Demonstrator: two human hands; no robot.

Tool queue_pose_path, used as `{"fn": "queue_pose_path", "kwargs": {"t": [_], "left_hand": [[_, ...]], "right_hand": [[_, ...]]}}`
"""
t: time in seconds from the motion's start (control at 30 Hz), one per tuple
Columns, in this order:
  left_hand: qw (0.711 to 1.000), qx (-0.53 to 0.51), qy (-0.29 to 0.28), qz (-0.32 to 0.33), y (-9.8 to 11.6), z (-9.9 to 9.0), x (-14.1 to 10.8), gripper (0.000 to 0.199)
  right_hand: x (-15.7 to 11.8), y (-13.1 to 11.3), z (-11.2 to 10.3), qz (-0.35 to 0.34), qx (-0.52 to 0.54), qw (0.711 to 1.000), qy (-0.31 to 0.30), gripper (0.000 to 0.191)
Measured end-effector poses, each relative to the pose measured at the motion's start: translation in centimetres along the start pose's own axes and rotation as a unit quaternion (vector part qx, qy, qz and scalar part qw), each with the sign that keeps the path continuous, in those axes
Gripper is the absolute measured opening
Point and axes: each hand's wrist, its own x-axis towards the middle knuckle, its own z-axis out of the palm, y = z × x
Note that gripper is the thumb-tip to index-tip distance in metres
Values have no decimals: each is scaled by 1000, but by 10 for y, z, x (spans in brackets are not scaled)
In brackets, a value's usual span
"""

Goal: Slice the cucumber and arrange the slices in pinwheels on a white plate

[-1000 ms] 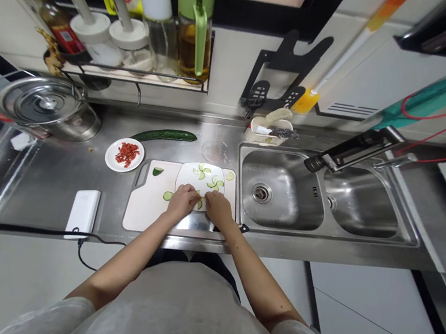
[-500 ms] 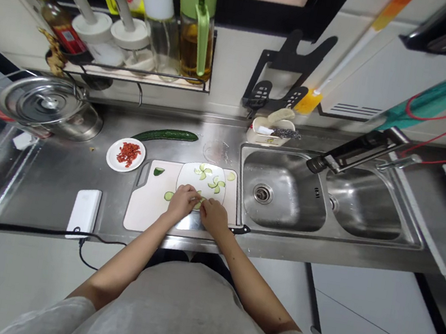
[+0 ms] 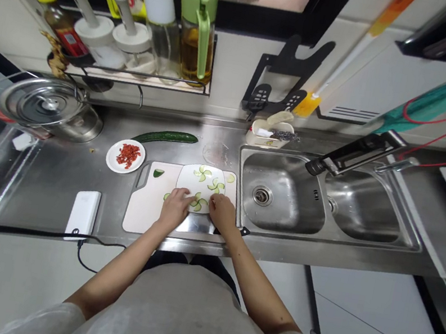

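A red label on the brown glass bottle with a yellow cap (image 3: 64,26), its print too small to read! Curved pale-green cucumber slices (image 3: 205,174) fan out on the smooth white rounded-square plate (image 3: 187,175); left hand's (image 3: 175,208) fingers reach the rim, slightly parted, right hand's (image 3: 222,212) curl, grip unclear.

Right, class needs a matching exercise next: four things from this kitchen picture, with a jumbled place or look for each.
Things
1. Cucumber
2. Red pieces
3. Pot
4. Square-shaped plate

Places or looks
A. On the small round plate
B. On the cutting board
C. Dark green, lying on the counter
D. Silver-coloured, lid on

Right pairs: 1-C, 2-A, 3-D, 4-B
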Motion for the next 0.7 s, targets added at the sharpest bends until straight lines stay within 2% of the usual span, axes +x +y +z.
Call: {"fn": "queue_pose_path", "kwargs": {"t": [0.1, 0.2, 0.27, 0.33, 0.4, 0.5, 0.7], "left_hand": [[993, -41, 77, -83, -9, -6, -6, 35], [967, -44, 149, -203, -23, -13, -17, 32], [949, -32, 151, -273, -32, -17, -24, 33], [942, -25, 121, -313, -38, -18, -30, 35], [943, -19, 87, -320, -40, -18, -33, 36], [954, 2, 55, -296, -38, -17, -32, 39], [959, 3, 48, -281, -37, -15, -26, 25]], "right_hand": [[-1, 5, -1, 6, 23, 999, 34, 23], [-5, 15, 0, 3, 57, 996, 63, 25], [-10, 20, 1, 2, 82, 994, 77, 26], [-14, 25, 3, 6, 104, 990, 94, 27], [-18, 27, 3, 13, 124, 986, 112, 27], [-22, 25, 1, 13, 143, 982, 124, 28], [-21, 13, -5, -11, 161, 978, 129, 28]]}}
